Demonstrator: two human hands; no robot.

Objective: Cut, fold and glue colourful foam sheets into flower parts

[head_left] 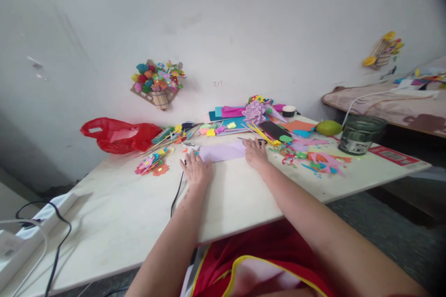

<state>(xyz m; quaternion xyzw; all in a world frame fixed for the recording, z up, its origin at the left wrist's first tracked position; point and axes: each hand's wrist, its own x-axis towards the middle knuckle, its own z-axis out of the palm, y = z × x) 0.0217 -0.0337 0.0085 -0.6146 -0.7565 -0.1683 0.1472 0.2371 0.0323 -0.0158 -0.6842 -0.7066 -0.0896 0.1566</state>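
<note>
A light purple sheet (223, 152) lies flat on the white table (132, 213). At its left end my left hand (195, 168) rests palm down, fingers spread, on the table. My right hand (256, 152) lies over the sheet's right end with its fingers apart. Scissors (261, 141) lie just behind the right fingers, partly hidden by them. Small white and orange pieces (190, 147) are behind the left fingertips.
Paper flowers (153, 162) and a red plastic bag (121, 137) are on the left. Further right are a dark phone (275, 130), colourful scraps (325, 162), a green fruit (328, 127) and a glass jar (360, 134). A power strip (42, 227) sits at the left edge.
</note>
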